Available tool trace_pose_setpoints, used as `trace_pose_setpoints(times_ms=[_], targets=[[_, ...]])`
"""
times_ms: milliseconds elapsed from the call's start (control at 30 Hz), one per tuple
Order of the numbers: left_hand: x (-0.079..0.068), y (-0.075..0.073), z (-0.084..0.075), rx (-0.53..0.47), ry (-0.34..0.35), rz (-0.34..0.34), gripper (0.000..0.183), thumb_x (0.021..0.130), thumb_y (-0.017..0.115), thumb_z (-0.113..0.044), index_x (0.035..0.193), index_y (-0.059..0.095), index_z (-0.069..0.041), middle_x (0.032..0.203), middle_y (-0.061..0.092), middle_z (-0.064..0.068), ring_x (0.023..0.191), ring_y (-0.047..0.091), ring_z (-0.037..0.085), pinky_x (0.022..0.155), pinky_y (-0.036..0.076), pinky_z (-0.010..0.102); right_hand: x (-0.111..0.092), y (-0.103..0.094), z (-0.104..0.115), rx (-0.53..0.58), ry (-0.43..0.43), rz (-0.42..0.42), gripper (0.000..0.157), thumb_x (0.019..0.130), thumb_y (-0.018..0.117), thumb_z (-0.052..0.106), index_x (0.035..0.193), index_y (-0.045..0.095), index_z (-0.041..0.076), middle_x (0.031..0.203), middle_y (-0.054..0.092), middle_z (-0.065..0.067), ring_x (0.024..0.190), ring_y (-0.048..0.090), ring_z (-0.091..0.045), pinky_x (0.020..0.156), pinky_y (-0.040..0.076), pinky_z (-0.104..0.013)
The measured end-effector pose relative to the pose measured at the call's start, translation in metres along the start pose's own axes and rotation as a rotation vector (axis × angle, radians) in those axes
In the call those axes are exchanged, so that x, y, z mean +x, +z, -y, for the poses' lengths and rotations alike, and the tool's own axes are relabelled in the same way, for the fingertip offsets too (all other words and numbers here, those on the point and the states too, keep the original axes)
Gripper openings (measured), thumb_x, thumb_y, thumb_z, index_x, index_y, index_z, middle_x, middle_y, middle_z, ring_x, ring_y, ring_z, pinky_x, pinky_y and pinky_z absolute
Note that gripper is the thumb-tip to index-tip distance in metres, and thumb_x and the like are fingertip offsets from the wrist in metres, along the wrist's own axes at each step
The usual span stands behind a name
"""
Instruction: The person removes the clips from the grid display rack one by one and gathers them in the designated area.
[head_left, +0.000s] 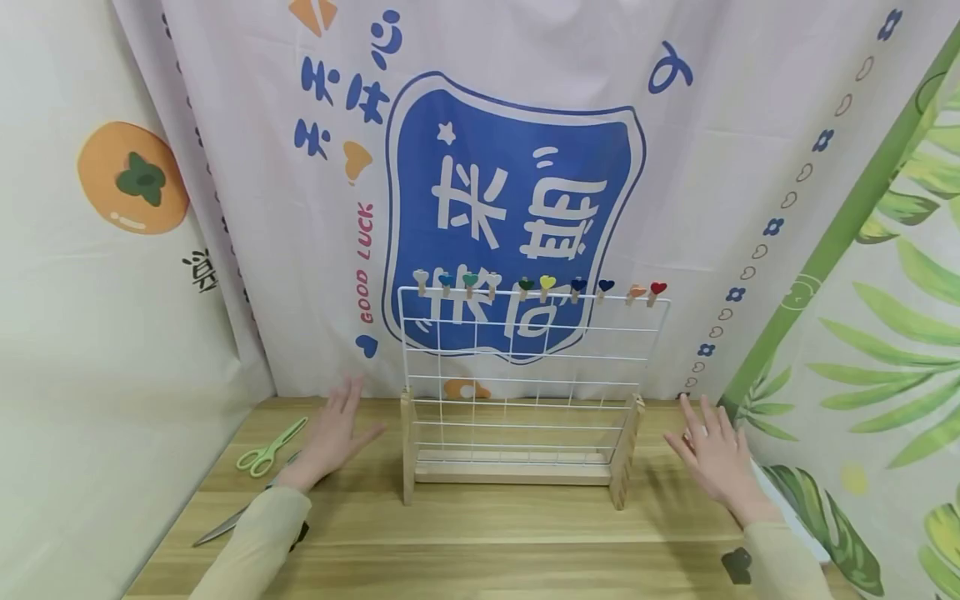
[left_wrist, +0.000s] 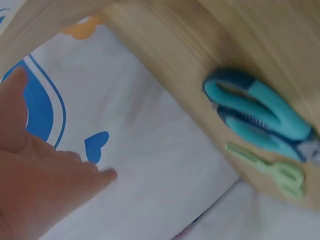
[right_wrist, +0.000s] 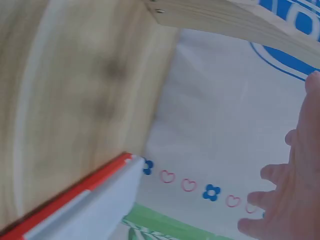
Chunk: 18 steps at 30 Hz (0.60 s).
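Note:
A white wire grid in a wooden stand [head_left: 513,473] stands upright on the table. Along its top wire sit several small clothespins with coloured hearts, among them a yellow-heart clothespin [head_left: 547,283] and a red-heart clothespin [head_left: 657,289]. To the left of the stand, my left hand [head_left: 335,437] hovers with fingers spread, apart from the frame and holding nothing. On the other side, my right hand [head_left: 716,454] is likewise spread and holds nothing. Under the left arm lie large scissors with teal handles [left_wrist: 260,115], partly hidden in the head view.
Small green scissors [head_left: 272,448] lie at the table's left edge. A white and red flat object [right_wrist: 87,200] is by the right arm, partly covered. A printed curtain [head_left: 300,250] hangs right behind the table, with cloths on both sides.

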<state>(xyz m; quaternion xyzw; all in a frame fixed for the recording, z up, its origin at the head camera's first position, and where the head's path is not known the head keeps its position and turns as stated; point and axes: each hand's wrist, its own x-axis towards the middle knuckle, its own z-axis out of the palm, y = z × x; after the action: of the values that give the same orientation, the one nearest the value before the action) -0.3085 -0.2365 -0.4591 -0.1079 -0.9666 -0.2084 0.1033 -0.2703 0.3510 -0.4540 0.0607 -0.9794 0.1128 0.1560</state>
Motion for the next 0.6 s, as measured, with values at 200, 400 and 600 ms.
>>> trace_pose_setpoints(times_ms=[200, 400, 600], targets=[[-0.001, -0.005, -0.005, -0.295, 0.038, 0.081, 0.101, 0.093, 0.067, -0.040, 0.155, 0.004, 0.010, 0.161, 0.003, 0.034, 0.148, 0.009, 0.055, 0.122, 0.013, 0.067, 0.009, -0.024, 0.006, 0.052, -0.100, -0.077, 0.071, 0.105, 0.042, 0.041, 0.157, 0.016, 0.000, 0.155, 0.023, -0.039, 0.137, 0.028, -0.060, 0.111, 0.026, -0.074], [0.001, -0.004, -0.017, -0.442, -0.001, 0.134, 0.103, 0.091, 0.068, -0.047, 0.158, 0.007, 0.001, 0.164, 0.008, 0.028, 0.148, 0.019, 0.052, 0.121, 0.020, 0.065, 0.019, -0.057, 0.025, 0.237, -0.141, -0.090, 0.069, 0.106, 0.042, 0.035, 0.158, 0.012, 0.001, 0.159, 0.020, -0.034, 0.141, 0.025, -0.057, 0.113, 0.023, -0.073], [0.002, 0.004, -0.027, -0.519, 0.031, 0.161, 0.096, 0.093, 0.067, -0.042, 0.159, 0.009, -0.002, 0.165, 0.011, 0.025, 0.146, 0.027, 0.050, 0.119, 0.030, 0.060, 0.030, -0.086, 0.044, 0.381, -0.200, -0.188, 0.067, 0.101, 0.057, 0.023, 0.155, 0.024, 0.001, 0.152, 0.034, -0.035, 0.134, 0.038, -0.055, 0.105, 0.035, -0.071]])
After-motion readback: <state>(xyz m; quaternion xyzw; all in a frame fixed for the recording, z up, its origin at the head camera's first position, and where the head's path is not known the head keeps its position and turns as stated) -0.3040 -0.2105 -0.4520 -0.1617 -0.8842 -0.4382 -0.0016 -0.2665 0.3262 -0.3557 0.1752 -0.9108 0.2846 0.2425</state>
